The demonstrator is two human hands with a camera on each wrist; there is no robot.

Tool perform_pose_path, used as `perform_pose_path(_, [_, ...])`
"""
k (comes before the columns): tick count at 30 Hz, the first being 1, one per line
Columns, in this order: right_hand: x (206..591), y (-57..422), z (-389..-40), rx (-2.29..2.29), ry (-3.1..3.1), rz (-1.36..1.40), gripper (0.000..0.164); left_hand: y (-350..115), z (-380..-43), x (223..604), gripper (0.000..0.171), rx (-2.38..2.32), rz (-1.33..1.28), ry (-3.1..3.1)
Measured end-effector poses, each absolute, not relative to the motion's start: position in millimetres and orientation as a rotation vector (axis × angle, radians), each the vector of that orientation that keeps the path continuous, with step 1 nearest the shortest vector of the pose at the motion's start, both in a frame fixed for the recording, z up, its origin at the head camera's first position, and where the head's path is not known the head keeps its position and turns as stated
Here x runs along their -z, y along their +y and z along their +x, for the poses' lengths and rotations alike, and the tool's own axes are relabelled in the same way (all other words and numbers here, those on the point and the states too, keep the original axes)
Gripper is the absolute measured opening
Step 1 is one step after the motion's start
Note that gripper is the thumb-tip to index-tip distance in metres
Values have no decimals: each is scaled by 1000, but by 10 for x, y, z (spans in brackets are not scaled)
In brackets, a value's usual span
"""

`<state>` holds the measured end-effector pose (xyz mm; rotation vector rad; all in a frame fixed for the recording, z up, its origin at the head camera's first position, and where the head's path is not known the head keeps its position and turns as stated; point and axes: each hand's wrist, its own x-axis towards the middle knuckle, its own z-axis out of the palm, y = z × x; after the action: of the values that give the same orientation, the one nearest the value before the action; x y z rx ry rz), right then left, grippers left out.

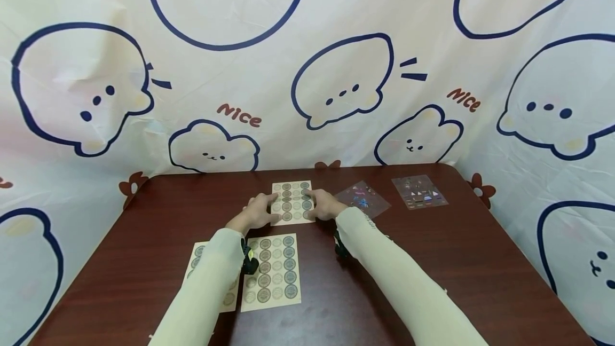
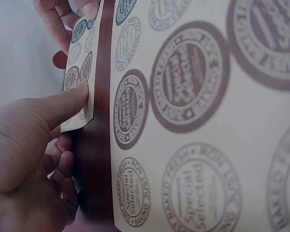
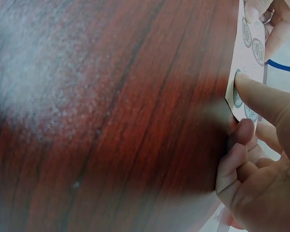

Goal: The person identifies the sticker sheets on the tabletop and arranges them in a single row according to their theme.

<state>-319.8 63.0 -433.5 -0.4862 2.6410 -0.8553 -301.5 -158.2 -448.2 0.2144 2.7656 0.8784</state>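
Observation:
A cream sheet of round stickers (image 1: 292,201), printed in brown, grey and pale rows, is at the far middle of the table. My left hand (image 1: 259,211) pinches its left edge, the thumb (image 2: 70,101) lying over the printed face and the other fingers curled beneath. On the opposite edge my right hand (image 1: 325,205) grips the same sheet, its thumb (image 3: 253,92) pressing on a sticker near the corner. Nearer to me, a second sticker sheet (image 1: 277,268) lies flat by the left wrist. Another sticker sheet (image 1: 230,298) is partly hidden under the left forearm.
Right of the hands, a clear plastic sheet with small colourful shapes (image 1: 362,199) lies partly behind the right wrist. Another clear sheet with small pieces (image 1: 420,192) is further right. The dark wood table (image 1: 461,260) meets a printed cloth backdrop (image 1: 269,79) at its far edge.

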Motion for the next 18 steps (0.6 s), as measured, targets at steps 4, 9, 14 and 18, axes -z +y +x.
perform_pose_path(4, [4358,628,-3200,848,2653,-498,71,-1580,-3006,4487,71,-880,202,2764])
perform_pose_path(9, [4375,620,-3192,843,2657,-509,72,-1593,-2986,4488,71,-896,197,2761])
perform_pose_path(14, [4369,629,-3175,845,2660,-511,73,-1596,-2982,4498,72,-902,206,2762])
perform_pose_path(18, [4358,635,-3174,843,2667,-514,73,-1589,-2992,4496,73,-901,217,2761])
